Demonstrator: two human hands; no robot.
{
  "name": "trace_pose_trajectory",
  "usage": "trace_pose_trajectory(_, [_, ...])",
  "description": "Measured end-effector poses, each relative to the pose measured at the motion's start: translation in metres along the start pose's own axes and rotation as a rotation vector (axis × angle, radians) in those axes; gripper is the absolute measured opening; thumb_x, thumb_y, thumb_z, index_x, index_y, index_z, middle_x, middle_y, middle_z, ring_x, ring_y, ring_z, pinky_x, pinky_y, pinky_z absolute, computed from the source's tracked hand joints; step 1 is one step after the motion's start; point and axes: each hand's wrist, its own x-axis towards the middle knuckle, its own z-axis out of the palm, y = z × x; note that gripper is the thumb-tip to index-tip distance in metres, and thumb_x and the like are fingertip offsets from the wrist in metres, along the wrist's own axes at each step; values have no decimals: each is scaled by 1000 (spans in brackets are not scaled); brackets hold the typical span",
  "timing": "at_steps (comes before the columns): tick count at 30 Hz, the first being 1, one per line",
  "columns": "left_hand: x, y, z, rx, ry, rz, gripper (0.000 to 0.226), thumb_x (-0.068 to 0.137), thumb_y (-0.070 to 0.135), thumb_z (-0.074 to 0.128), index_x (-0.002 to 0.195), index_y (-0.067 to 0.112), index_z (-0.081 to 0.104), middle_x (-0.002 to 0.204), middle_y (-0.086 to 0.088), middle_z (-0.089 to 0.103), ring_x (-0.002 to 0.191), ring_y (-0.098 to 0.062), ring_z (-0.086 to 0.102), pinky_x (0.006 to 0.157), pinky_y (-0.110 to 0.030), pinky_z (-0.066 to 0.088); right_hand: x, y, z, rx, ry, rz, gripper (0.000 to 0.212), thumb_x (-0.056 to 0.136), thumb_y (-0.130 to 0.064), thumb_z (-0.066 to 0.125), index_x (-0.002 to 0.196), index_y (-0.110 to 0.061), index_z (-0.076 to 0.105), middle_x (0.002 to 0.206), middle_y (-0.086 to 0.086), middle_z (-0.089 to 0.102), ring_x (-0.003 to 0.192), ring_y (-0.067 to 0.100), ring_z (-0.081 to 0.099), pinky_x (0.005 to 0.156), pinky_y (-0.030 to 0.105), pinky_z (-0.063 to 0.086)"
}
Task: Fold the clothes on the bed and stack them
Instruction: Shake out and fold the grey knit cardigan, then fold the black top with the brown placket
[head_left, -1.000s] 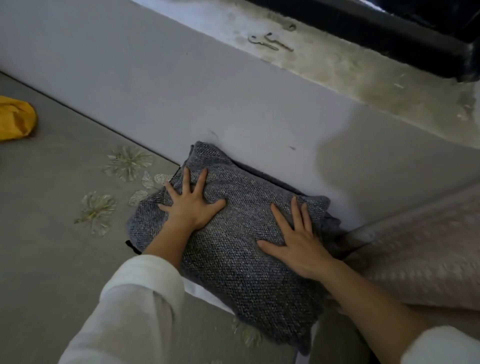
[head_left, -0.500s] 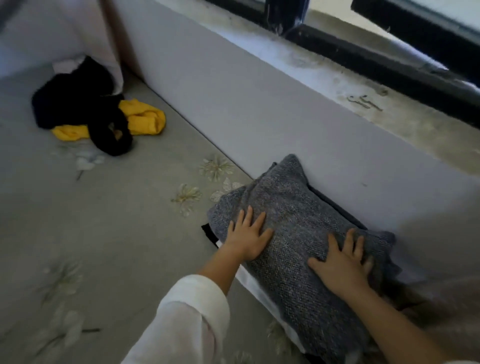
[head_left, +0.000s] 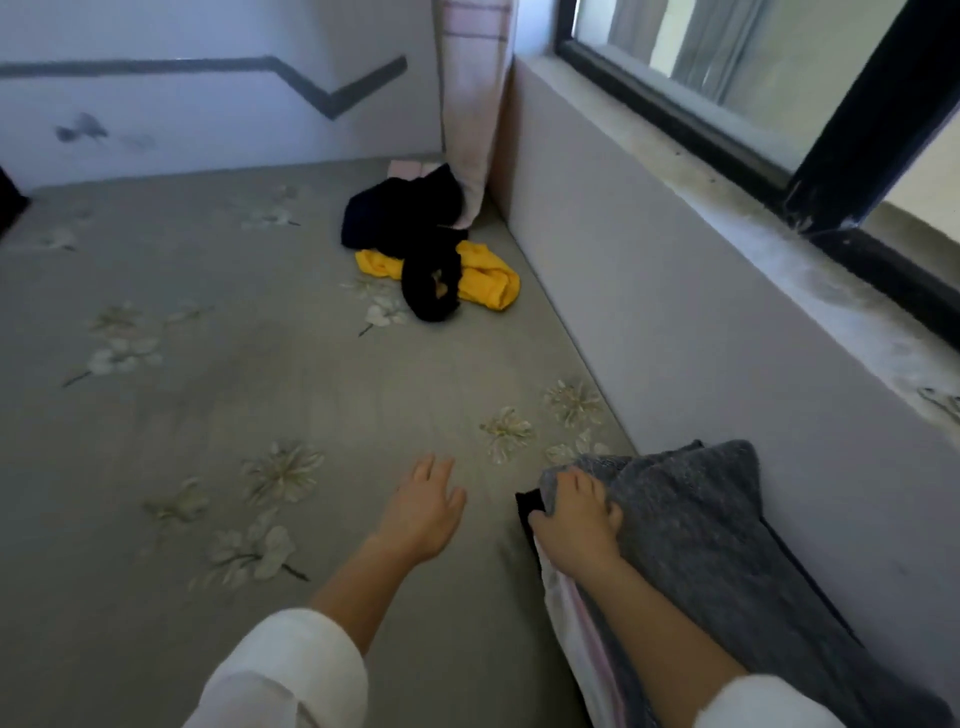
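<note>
A folded grey knit garment (head_left: 711, 530) tops a stack against the wall at the lower right, with black and pink-striped layers (head_left: 576, 618) showing under it. My right hand (head_left: 576, 525) rests on the stack's near-left corner, fingers curled over the grey knit. My left hand (head_left: 423, 512) hovers open above the bed sheet (head_left: 208, 415), left of the stack, holding nothing. Far across the bed lie a crumpled black garment (head_left: 405, 218) and a yellow garment (head_left: 483, 280), tangled together near the corner.
The grey flowered sheet covers the bed. A grey padded wall panel (head_left: 675, 312) runs along the right side under a window ledge (head_left: 779, 218). A pale checked curtain (head_left: 470, 104) hangs in the far corner.
The view has swung up and left toward the far corner. My left hand has lifted off the grey knit and moved left over the sheet. My right hand has shifted to the stack's left corner.
</note>
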Motion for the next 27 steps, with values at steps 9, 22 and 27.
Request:
trace_pose_trajectory(9, [77,-71,0,-97,157,-188,50,102,27,35,147,9,29,157,-16,18,145,-27,14,115,-35,14,124,-45,34,-92,-74,-292,55,91,-36,48,139,-16,34,144,4,34,134,23,26,107,44,23])
trace_pose_trajectory(22, [294,-200,64,76,149,-266,64,98,54,18,153,25,1,160,-6,-10,147,-23,-12,118,-40,-2,332,-66,139,-26,-53,-401,68,93,-39,51,148,-11,23,151,7,30,137,23,29,112,39,28])
trace_pose_trajectory(27, [337,-230,83,218,435,-180,71,91,66,15,152,31,3,161,-2,-4,147,-16,-9,116,-34,-4,408,-87,160,49,31,-450,69,93,-39,53,149,-12,21,152,8,29,138,24,29,111,34,25])
